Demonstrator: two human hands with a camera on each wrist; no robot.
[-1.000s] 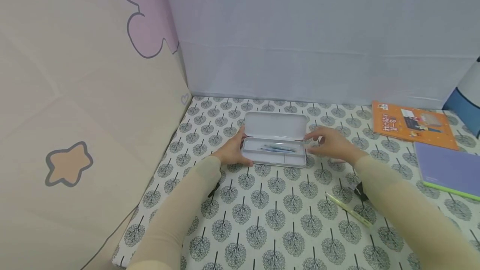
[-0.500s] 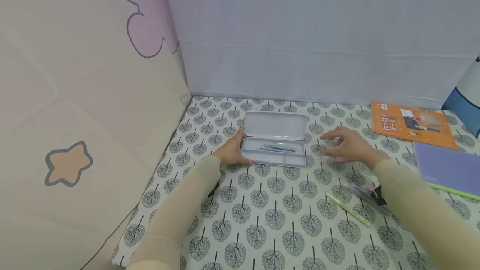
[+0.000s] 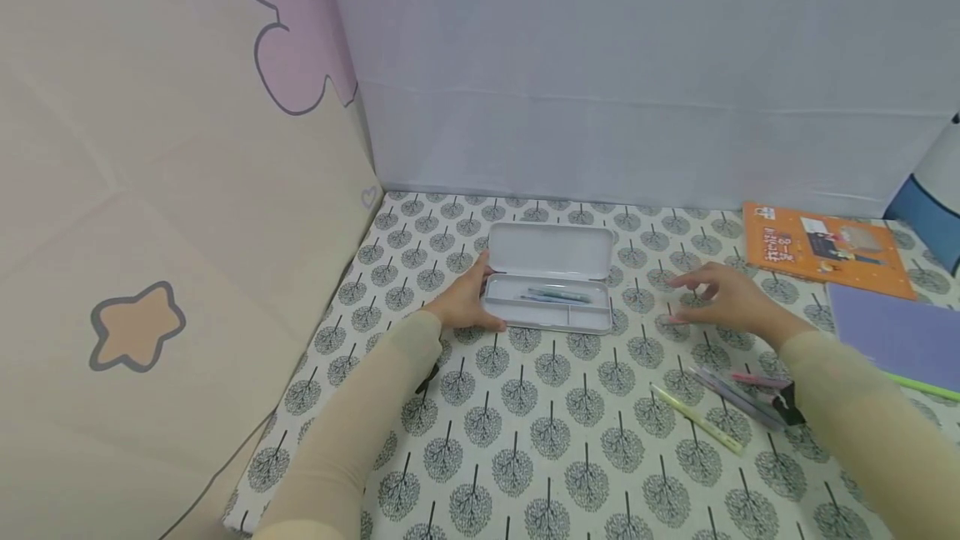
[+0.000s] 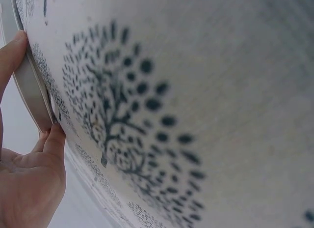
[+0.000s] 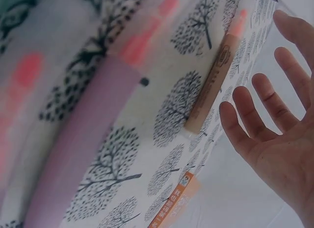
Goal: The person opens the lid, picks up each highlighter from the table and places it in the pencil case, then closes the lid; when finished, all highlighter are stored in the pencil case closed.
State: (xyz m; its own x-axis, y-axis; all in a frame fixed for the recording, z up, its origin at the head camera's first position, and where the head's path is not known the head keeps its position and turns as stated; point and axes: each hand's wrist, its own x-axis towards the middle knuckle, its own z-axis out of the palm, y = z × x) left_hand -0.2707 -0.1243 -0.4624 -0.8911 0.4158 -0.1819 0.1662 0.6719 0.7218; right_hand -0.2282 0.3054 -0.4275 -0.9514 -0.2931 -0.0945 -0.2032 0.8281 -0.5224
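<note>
The white case (image 3: 528,314) lies open on the desk (image 3: 585,473) in front of me, its lid (image 3: 551,251) folded back on the far side; a second ago it stood in the same spot. The few bluish pens (image 3: 557,296) in its far compartment have not shifted either. My left hand (image 3: 465,300) holds the case's left end as before, thumb at the near corner and fingers toward the hinge.

What has changed is my right hand (image 3: 727,300): it was right at the case's right edge, and has since drawn away to the right. It is empty, fingers apart and loosely bent, above the desk, near a peach marker (image 5: 216,85) in the right wrist view.

My sleeve has moved off too, so a purple marker (image 3: 738,399) and a pink one (image 3: 756,379) now show beside the yellow marker (image 3: 697,418), which lies where it was. Farther right, the orange book (image 3: 825,250) and purple folder (image 3: 892,332) are unmoved.
</note>
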